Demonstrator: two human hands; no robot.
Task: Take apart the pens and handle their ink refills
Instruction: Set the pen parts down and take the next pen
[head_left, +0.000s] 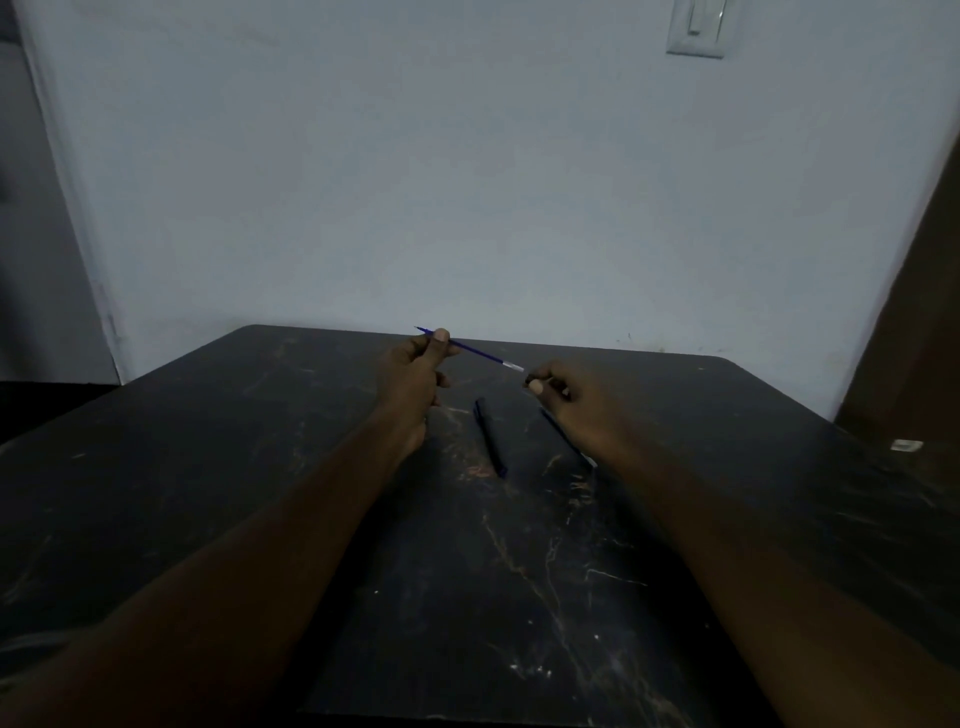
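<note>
A pale wall (467, 156) backs your dark marbled desk (208, 519). Near its far edge, your left hand (415, 379) pinches a blue ink refill (480, 353). Your right hand (566, 395) curls at the refill's pale end, and you cannot tell whether it grips anything. A dark pen (490, 439) lies mid-desk, with a second pen (558, 431) beside it.

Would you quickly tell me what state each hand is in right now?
Left hand: pinches the blue ink refill.
Right hand: pinches a small dark pen part.
</note>
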